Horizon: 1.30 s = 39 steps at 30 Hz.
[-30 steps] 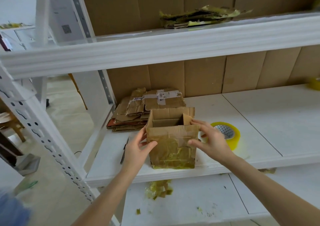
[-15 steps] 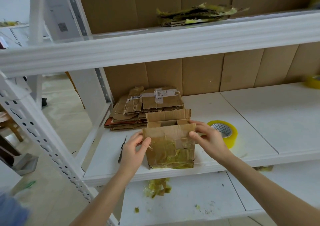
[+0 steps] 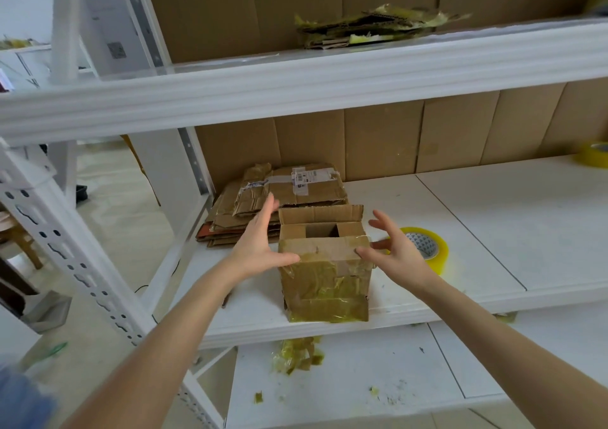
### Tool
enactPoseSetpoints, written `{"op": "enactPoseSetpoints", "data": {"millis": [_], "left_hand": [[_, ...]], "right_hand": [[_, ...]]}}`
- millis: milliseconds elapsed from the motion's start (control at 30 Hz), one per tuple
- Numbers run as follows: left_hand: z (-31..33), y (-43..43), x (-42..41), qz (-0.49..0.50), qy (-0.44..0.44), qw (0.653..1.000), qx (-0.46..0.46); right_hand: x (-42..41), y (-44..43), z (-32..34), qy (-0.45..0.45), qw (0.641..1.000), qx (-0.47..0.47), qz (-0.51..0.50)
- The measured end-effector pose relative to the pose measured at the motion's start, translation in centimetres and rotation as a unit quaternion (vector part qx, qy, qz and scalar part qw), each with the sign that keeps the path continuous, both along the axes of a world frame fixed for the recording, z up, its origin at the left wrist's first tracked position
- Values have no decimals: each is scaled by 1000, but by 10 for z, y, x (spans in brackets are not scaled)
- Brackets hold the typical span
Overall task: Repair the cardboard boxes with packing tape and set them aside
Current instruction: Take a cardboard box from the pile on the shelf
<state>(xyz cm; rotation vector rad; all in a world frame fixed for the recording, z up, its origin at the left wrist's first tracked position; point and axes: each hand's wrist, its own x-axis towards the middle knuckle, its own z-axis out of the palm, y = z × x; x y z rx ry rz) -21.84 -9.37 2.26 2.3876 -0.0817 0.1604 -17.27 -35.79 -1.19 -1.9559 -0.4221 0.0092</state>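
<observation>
Now, the taped cardboard box (image 3: 324,277) stood near the front edge of the middle shelf (image 3: 493,231). Left grip (image 3: 260,246) and right grip (image 3: 396,255) flanked its top, fingers spread, grasping nothing. I judged the top flaps unsealed; next, fetch the tape roll (image 3: 434,247) just beside the right grip.

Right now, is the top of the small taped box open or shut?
Open: on the box, the back flap stands up and a dark gap shows between the folded-in side flaps.
</observation>
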Motion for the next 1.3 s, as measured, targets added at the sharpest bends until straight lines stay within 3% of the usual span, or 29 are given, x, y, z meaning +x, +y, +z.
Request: {"op": "enactPoseSetpoints", "data": {"millis": [233, 367, 633, 767, 1100, 1300], "left_hand": [[-8, 6, -1, -55, -12, 989, 140], [-13, 4, -6, -69, 33, 985, 152], [-15, 6, 4, -47, 14, 990, 134], [-12, 8, 19, -40, 18, 989, 141], [-23, 20, 25, -45, 43, 989, 131], [-32, 9, 42, -32, 54, 985, 159]], "right_hand": [[17, -2, 7, -25, 991, -122, 58], [25, 1, 6, -31, 971, -198, 126], [42, 11, -5, -47, 985, -133, 103], [57, 19, -1, -13, 989, -113, 100], [71, 19, 11, 53, 972, -144, 178], [87, 24, -8, 14, 973, -197, 119]]}}
